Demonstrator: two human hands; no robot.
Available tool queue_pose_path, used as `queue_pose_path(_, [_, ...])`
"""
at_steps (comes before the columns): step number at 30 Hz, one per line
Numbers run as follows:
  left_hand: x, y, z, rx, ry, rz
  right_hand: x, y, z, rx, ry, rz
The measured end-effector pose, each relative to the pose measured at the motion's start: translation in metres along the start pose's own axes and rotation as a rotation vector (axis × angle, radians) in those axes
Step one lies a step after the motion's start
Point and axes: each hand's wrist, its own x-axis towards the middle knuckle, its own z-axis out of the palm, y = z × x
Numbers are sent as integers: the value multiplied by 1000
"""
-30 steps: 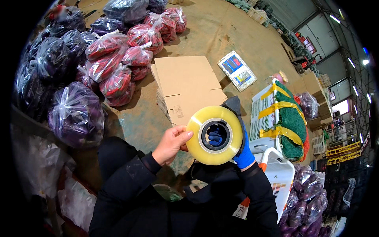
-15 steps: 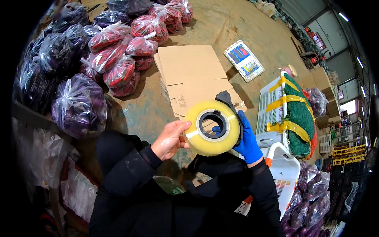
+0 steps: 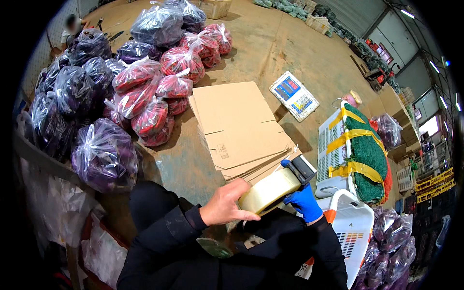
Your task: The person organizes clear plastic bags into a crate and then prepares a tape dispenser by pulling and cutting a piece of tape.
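Observation:
My bare left hand (image 3: 224,205) grips the near left side of a wide roll of clear yellowish tape (image 3: 270,186), seen almost edge-on. My blue-gloved right hand (image 3: 304,203) holds the black tape dispenser (image 3: 302,169) at the roll's right end, its fingers partly hidden behind it. Beyond my hands, a stack of flat brown cardboard boxes (image 3: 237,116) lies on the floor.
Bags of red (image 3: 181,63) and dark purple (image 3: 104,150) produce are heaped at left, with a person (image 3: 67,34) behind. A digital scale (image 3: 293,94) sits beyond the cardboard. Crates (image 3: 333,150), green mesh sacks (image 3: 362,179) and more purple bags (image 3: 386,241) crowd the right.
The tape roll has turned from face-on to nearly edge-on and moved lower in view, with the dispenser swung toward the top right. My left hand has shifted right along with it.

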Motion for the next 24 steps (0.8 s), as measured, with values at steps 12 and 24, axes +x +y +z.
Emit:
queue_pose_path(12, [-7, -9, -8, -521, -97, -395, 6, -9, 16, -241, -163, -69])
queue_pose_path(24, [-14, -16, -18, -418, -175, -478, 3, -30, 51, -418, -220, -129])
